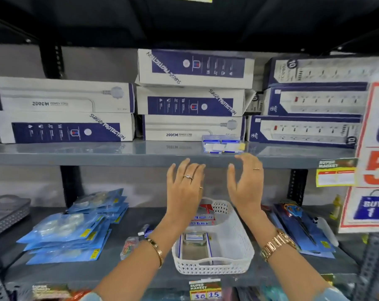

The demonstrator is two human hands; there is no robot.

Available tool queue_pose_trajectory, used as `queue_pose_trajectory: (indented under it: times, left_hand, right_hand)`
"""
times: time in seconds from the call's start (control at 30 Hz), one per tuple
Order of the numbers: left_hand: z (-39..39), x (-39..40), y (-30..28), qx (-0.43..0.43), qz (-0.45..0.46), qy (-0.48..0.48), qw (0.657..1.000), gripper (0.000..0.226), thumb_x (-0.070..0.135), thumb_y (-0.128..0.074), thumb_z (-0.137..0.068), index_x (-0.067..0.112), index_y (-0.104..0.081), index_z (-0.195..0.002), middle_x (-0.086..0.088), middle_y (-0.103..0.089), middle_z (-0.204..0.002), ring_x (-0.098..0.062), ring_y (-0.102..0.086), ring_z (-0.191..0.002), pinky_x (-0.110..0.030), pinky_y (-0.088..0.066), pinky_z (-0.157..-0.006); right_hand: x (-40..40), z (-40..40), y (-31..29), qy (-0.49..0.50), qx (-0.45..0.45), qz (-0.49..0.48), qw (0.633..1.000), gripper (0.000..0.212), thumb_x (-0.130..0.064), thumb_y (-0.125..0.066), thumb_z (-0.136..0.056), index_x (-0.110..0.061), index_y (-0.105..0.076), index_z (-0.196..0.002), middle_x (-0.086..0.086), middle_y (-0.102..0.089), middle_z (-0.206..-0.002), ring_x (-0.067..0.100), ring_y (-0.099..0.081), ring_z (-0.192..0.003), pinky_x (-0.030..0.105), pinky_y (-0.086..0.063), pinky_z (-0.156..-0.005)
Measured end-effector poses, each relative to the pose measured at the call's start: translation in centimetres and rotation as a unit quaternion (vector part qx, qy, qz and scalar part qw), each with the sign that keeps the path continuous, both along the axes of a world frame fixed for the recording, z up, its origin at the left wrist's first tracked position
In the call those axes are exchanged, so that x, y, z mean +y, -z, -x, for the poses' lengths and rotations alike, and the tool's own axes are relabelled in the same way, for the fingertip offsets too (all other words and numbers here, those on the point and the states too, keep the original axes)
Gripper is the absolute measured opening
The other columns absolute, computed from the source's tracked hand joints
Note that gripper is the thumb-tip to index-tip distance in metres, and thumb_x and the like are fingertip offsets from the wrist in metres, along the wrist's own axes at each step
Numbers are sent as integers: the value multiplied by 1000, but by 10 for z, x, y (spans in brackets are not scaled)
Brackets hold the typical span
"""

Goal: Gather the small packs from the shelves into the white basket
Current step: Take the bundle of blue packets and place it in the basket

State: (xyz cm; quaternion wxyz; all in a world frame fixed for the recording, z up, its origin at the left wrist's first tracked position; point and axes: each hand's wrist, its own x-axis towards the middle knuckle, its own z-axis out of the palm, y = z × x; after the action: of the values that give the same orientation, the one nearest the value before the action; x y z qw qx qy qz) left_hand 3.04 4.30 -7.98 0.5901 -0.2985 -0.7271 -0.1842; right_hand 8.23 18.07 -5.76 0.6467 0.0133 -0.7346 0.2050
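A white perforated basket (236, 248) stands on the lower shelf and holds a few small packs (202, 220). On the upper shelf, near its front edge, lie small blue-and-white packs (223, 144) in clear wrap. Both my hands are raised in front of the upper shelf's edge, just below those packs. My left hand (185, 187) is open with fingers spread and holds nothing. My right hand (247, 181) is open too, fingers curved, its fingertips close under the packs. A small pack (145, 230) and a bag of coloured bits (128, 246) lie left of the basket.
Stacked white-and-navy power strip boxes (190, 101) fill the back of the upper shelf (97, 158). Blue blister packs (67, 231) lie at lower left, a grey basket (8, 209) at far left, scissors packs (303, 227) at right. A promo sign (375, 148) hangs at the right edge.
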Motion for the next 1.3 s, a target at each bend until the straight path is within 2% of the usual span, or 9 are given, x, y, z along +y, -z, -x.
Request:
queue_pose_trajectory:
  times: [0.13, 0.27, 0.4, 0.57, 0.67, 0.83, 0.93, 1.2, 1.3]
  left_hand:
    - [2, 4, -29, -15, -4, -1, 1000, 24, 21, -52, -87, 12, -57, -108, -7, -70, -101, -21, -52, -108, -41, -38, -97]
    - [2, 9, -59, -101, 2, 42, 994, 35, 25, -47, -88, 2, -61, -111, -15, -69, -105, -27, -62, -98, -35, -53, -81]
    - [9, 18, -84, -262, -16, 78, 962, 47, 26, -39, -99, 3, -37, -140, -16, -49, -139, -30, -47, -127, -37, -42, -100]
    - [24, 26, -99, -372, -25, 41, 927, 50, 34, -32, -100, 10, -29, -144, -13, -46, -141, -28, -44, -129, -40, -42, -96]
    - [39, 34, -109, -469, 8, 24, 883, 53, 43, -24, -100, 8, -33, -138, -14, -47, -140, -31, -45, -127, -41, -39, -96]
    - [64, 44, -124, -602, 48, 103, 791, 59, 49, -18, -99, 7, -45, -130, -10, -57, -119, -28, -37, -136, -35, -26, -109]
    - [78, 50, -125, -641, 22, 149, 752, 65, 55, -20, -97, 13, -34, -145, -5, -28, -155, -21, -22, -144, -34, -15, -118]
    - [87, 57, -128, -658, -25, 214, 722, 61, 52, -20, -98, 15, -36, -143, -9, -30, -154, -21, -25, -143, -31, -14, -116]
    - [81, 54, -128, -663, -29, 214, 716, 61, 54, -20, -97, 16, -41, -140, -6, -32, -153, -20, -27, -142, -31, -14, -116]
  right_hand:
    - [9, -3, -33, -29, -34, 43, 998, 37, -24, -43, -88, 3, -60, -107, 18, -64, -104, 32, -58, -97, 41, -48, -85]
    - [25, 5, -57, -33, -76, 85, 993, 32, -17, -49, -91, -1, -56, -117, 16, -59, -116, 30, -55, -107, 38, -45, -89]
    - [43, 16, -74, -68, -131, 142, 979, 31, -18, -48, -96, -4, -56, -122, 13, -56, -124, 24, -56, -107, 30, -42, -88]
    - [60, 33, -85, -81, -205, 186, 958, 31, -23, -45, -97, -6, -58, -119, 12, -61, -121, 17, -54, -101, 27, -38, -83]
    - [62, 42, -92, -68, -307, 158, 936, 45, -36, -38, -99, -6, -51, -129, 15, -57, -131, 29, -51, -121, 35, -39, -95]
    - [71, 62, -102, -83, -485, 190, 850, 83, -70, -19, -88, -9, -38, -142, 12, -40, -148, 30, -37, -135, 42, -29, -111]
    - [79, 75, -102, -127, -506, 242, 818, 103, -88, -18, -70, -22, -30, -148, 6, -29, -156, 28, -22, -146, 48, -15, -120]
    - [79, 82, -101, -162, -520, 256, 799, 129, -101, -21, -36, -37, -19, -149, -1, -14, -161, 24, -6, -149, 50, -4, -121]
    - [75, 74, -103, -182, -512, 260, 798, 112, -98, -23, -52, -40, -18, -148, -3, -12, -161, 23, -5, -150, 49, -2, -121]
